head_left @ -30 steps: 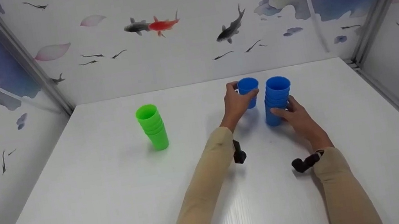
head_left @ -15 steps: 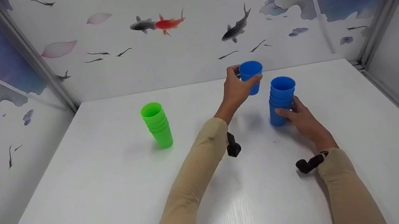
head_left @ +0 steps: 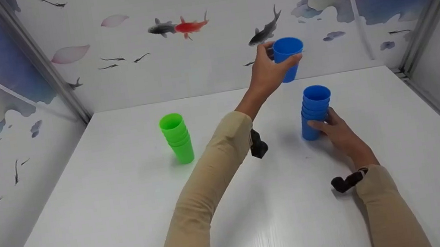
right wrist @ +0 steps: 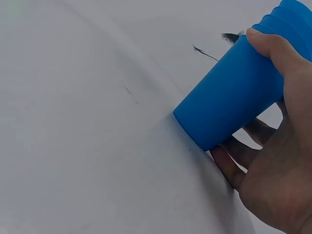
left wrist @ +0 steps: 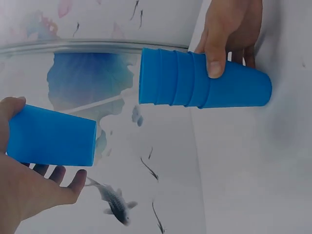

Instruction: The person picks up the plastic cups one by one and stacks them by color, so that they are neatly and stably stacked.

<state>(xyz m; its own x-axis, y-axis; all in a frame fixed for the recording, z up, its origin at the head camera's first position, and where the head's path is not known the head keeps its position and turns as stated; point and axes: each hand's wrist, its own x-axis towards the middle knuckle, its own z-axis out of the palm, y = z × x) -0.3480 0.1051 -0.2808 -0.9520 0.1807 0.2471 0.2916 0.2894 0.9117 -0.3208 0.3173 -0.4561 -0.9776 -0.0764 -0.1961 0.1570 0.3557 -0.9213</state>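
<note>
High over the back of the table, my left hand (head_left: 269, 70) holds a single blue cup (head_left: 288, 50) upright between thumb and fingers. In the left wrist view that blue cup (left wrist: 53, 139) is apart from the stack. A stack of several nested blue cups (head_left: 316, 107) stands on the table below and to the right of it. My right hand (head_left: 342, 133) grips the stack low down, thumb on the near side and fingers behind. The right wrist view shows the bottom of the blue stack (right wrist: 234, 92) down on the white surface.
A stack of several nested green cups (head_left: 178, 140) stands left of my left arm. The white table (head_left: 87, 230) ends at a back wall (head_left: 203, 69) printed with fish, and side walls rise left and right.
My left hand has raised the single blue cup from beside the stack, up and slightly right. My right hand keeps its grip on the blue stack. The head view has shifted slightly.
</note>
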